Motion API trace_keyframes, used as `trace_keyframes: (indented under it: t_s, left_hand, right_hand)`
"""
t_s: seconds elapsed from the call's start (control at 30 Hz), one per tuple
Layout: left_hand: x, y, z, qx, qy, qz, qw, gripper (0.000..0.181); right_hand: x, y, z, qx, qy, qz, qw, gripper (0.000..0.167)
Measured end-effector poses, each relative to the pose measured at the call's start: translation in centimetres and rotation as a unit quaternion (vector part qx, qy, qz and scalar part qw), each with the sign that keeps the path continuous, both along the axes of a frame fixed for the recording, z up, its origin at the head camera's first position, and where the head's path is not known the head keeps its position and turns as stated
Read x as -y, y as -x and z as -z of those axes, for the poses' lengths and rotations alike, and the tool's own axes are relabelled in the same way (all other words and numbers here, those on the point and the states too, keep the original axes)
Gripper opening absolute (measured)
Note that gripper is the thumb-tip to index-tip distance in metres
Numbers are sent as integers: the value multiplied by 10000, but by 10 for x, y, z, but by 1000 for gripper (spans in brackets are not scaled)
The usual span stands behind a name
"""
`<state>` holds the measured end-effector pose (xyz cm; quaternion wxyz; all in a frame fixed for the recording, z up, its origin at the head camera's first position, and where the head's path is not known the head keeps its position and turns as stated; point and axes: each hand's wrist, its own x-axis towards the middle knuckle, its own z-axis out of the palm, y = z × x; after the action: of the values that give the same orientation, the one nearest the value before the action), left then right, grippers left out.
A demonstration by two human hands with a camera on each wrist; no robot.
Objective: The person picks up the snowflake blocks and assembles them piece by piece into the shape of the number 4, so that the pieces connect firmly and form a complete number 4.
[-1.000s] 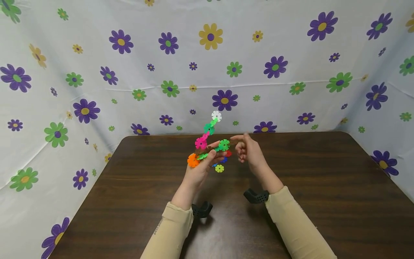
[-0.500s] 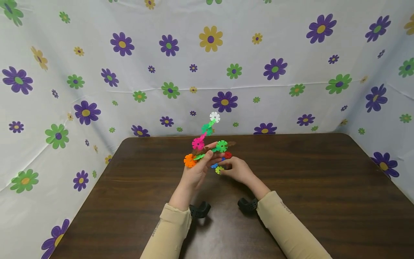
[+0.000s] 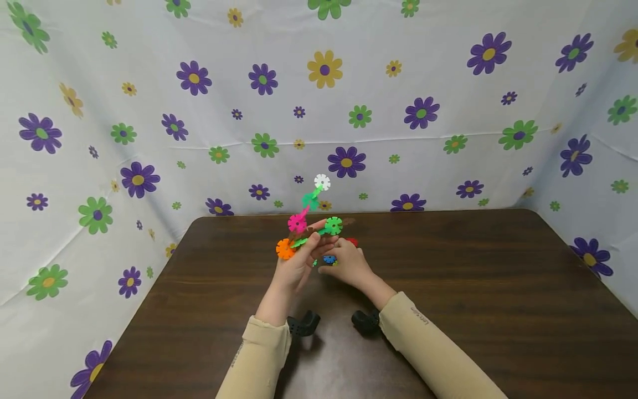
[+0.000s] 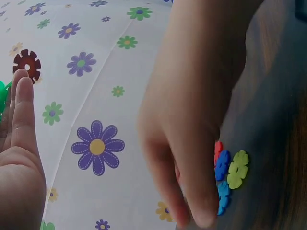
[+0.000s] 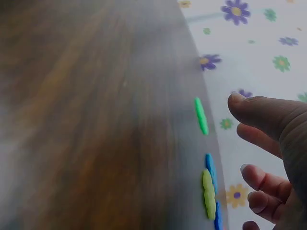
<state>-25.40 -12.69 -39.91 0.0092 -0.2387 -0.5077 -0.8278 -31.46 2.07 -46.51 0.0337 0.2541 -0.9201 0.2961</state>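
Observation:
My left hand holds a chain of notched plastic discs between thumb and fingers. The chain runs from a white disc at the top through a pink disc and an orange disc to a green disc, with a brown disc at its right end. My right hand hovers by loose discs on the table, fingers loosely bent and apart, nothing between them. Those include a yellow-green disc, a dark blue disc, a red disc and a bright green disc.
The dark wooden table ends at a white curtain printed with flowers, which also hangs at both sides. Black wrist mounts, a left mount and a right mount, jut inward below the hands.
The right hand has come down and left from beside the chain's right end to the loose discs, now partly covering them. My left hand has shifted slightly left with the chain.

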Motion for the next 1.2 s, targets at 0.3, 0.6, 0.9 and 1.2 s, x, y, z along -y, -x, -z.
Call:
trace_keyframes:
  t_s: [0.3, 0.6, 0.9, 1.2]
  left_hand:
    - [9, 4, -3, -118, 336, 380, 9986, 52]
    - [60, 9, -9, -575, 619, 788, 9933, 36]
    - [105, 5, -12, -852, 939, 644, 9898, 33]
    - [126, 4, -14, -1218, 831, 708, 9865, 34]
  right_hand:
    - [20, 11, -1, 181, -353, -212, 9990, 63]
    - [14, 14, 3, 155, -743, -480, 9960, 45]
    - [19, 16, 0, 202, -921, -475, 9944, 43]
    - [25, 20, -6, 134, -1129, -468, 9924, 42]
